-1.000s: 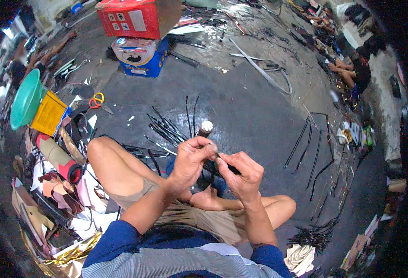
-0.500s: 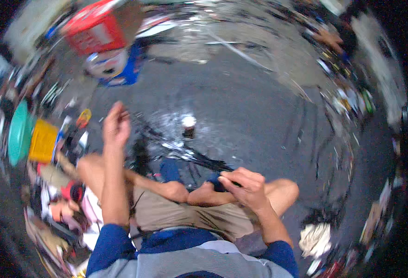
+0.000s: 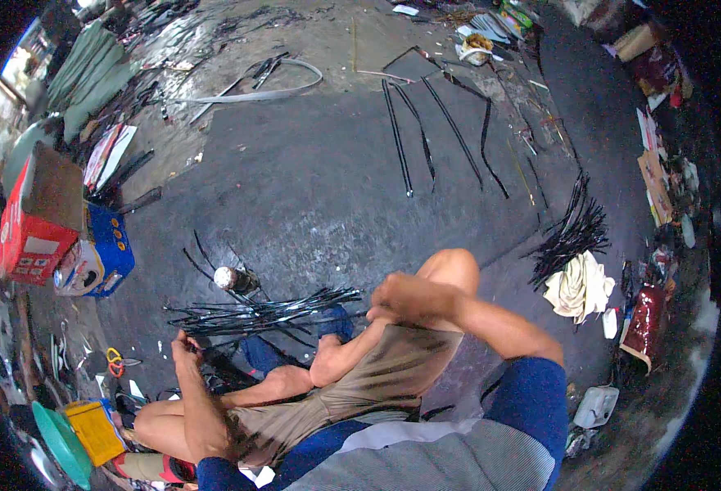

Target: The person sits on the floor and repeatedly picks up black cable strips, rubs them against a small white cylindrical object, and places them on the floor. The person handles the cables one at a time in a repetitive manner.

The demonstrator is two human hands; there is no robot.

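A loose bundle of thin, shiny black strips (image 3: 266, 313) lies across the floor in front of my crossed legs. My left hand (image 3: 185, 348) is by the bundle's left end, its fingers curled together; whatever they hold is too small and dark to name. Past the bundle's right end, my right hand (image 3: 395, 298) is closed in a loose fist above my raised knee. Its fingers are partly hidden and slightly blurred, so its contents cannot be made out. A small jar with a whitish top (image 3: 226, 278) stands just beyond the bundle.
Red (image 3: 29, 221) and blue (image 3: 113, 245) cardboard boxes stand at left. Nearby are a yellow container (image 3: 96, 434) and green basin (image 3: 59, 442). More black strips (image 3: 569, 233) and a cream cloth (image 3: 580, 286) lie at right. Several long strips (image 3: 453, 131) lie on the far floor.
The view has swung, so the boxes appear farther left and lower. My left hand has come down from mid-air beside the bundle. My right hand stays closed, now above the knee.
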